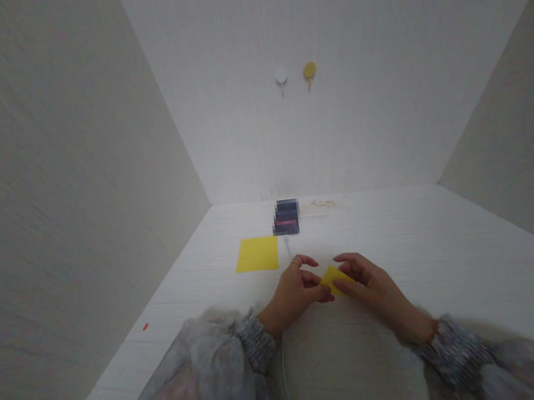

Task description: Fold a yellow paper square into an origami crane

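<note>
Between my two hands is a small folded piece of yellow paper (pixel 331 275), held up over the white table. My left hand (pixel 302 288), with a ring on one finger, pinches its left corner between thumb and fingers. On the other side, my right hand (pixel 365 281) grips it with the thumb in front and the fingers behind. The thumbs and fingers cover parts of its edges, so its full shape is hidden. Flat on the table to the left of my hands lies a yellow square sheet (pixel 257 254).
A phone (pixel 286 217), blurred out, lies near the back wall with a white cable (pixel 286 379) running from it towards me. A small orange-red scrap (pixel 145 326) is at the left edge. On the back wall hang a white hook (pixel 281 76) and a yellow hook (pixel 309 70).
</note>
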Motion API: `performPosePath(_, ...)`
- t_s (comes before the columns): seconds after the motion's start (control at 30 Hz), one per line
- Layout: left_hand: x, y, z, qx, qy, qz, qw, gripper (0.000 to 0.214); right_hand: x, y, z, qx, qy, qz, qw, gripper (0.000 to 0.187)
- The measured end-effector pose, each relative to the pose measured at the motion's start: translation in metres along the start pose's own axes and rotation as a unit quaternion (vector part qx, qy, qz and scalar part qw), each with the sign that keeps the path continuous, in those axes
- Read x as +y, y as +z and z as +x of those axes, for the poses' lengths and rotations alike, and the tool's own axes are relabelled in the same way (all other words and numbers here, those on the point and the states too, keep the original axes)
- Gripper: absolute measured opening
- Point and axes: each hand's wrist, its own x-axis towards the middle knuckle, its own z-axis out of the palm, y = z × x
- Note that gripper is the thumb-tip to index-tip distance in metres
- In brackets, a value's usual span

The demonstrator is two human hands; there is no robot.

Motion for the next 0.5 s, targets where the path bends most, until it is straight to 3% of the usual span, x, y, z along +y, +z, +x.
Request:
performPosePath(0.07,-0.001,-0.001,0.000,-0.020,-0.002,0.040,0.999,0.042,-0.003,-0.001,0.001,-0.032,0.026,0.010,0.999,0.033)
performPosePath(0.17,0.001,0.001,0.000,-0.008,0.004,0.038,0.999,0.039,-0.009,0.000,0.000,-0.065,0.066,0.022,0.996,0.018)
performPosePath(0.37,0.012,0.008,-0.001,0.041,0.030,-0.063,0.997,0.038,-0.014,0.005,-0.004,0.025,0.063,0.073,0.995,0.021)
performPosePath(0.5,0.012,0.008,-0.002,0.064,0.035,-0.082,0.994,0.033,-0.009,0.008,-0.006,0.028,0.049,0.053,0.997,0.024)
